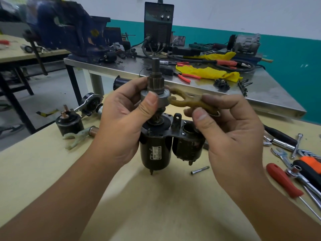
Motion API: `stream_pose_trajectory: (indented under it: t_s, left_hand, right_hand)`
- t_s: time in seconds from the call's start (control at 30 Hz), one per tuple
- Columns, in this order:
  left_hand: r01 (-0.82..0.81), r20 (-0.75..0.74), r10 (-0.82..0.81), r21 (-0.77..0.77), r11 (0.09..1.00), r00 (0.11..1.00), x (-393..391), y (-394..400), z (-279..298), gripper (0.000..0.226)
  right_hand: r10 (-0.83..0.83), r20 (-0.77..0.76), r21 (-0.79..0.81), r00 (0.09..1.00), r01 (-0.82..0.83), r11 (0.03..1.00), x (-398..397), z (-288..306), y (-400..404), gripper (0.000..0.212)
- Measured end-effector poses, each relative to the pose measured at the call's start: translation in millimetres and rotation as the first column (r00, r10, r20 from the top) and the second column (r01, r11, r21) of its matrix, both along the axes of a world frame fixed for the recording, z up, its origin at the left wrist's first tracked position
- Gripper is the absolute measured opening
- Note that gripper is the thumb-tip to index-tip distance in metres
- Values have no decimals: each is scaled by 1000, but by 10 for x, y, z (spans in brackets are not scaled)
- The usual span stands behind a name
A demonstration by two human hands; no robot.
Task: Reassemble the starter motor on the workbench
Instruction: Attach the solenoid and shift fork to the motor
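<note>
Standing upright on the wooden bench (52,171), nearest the viewer, is the motor body (153,153) with its solenoid (188,146) just beside it on the right, both dark steel cans that look heavy and stiff enough to stay put unaided. Above them the left hand (121,122) wraps thumb and curled fingers round the drive (155,94), thumb pressed on its smooth silver collar, the pinion teeth and shaft end sticking up past the fingers. That collar looks slick, possibly greasy, so the toothed section or the shoulder under the collar seems the surer hold.

The right hand (229,129) pinches the tail of the fork (187,101) between thumb and forefinger, its two prongs touching the collar's side. Being brown plastic, it should be light and slightly springy; the prongs could crack if forced, so I would grip near the pivot and ease them round the collar.

Farther left lie a pale spare fork (74,138) and a second solenoid (69,122); right, a red screwdriver (283,181) and wrenches (282,154). Beyond, the steel table (260,94) holds yellow rags (206,72).
</note>
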State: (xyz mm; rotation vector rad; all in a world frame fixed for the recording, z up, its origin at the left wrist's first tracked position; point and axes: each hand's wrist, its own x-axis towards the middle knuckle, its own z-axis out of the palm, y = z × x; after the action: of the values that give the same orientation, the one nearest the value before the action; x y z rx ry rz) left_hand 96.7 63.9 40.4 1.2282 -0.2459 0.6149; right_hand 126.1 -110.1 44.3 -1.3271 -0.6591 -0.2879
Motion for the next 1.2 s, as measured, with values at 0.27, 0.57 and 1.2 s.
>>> stream_pose_trajectory:
  t_s: [0.27, 0.57, 1.2]
  left_hand:
    - [-15, -81, 7, -98, 995, 997, -1, 63, 17, 38]
    - [-12, -89, -2, -150, 989, 996, 2, 81, 24, 34]
    - [51, -4, -52, -136, 989, 999, -12, 28, 40, 45]
  right_hand:
    - [-27, 139, -193, 990, 54, 980, 23, 129, -72, 18]
    - [22, 65, -348, 998, 2, 938, 113, 332, -53, 21]
    - [50, 7, -181, 999, -48, 982, 65, 125, 173, 26]
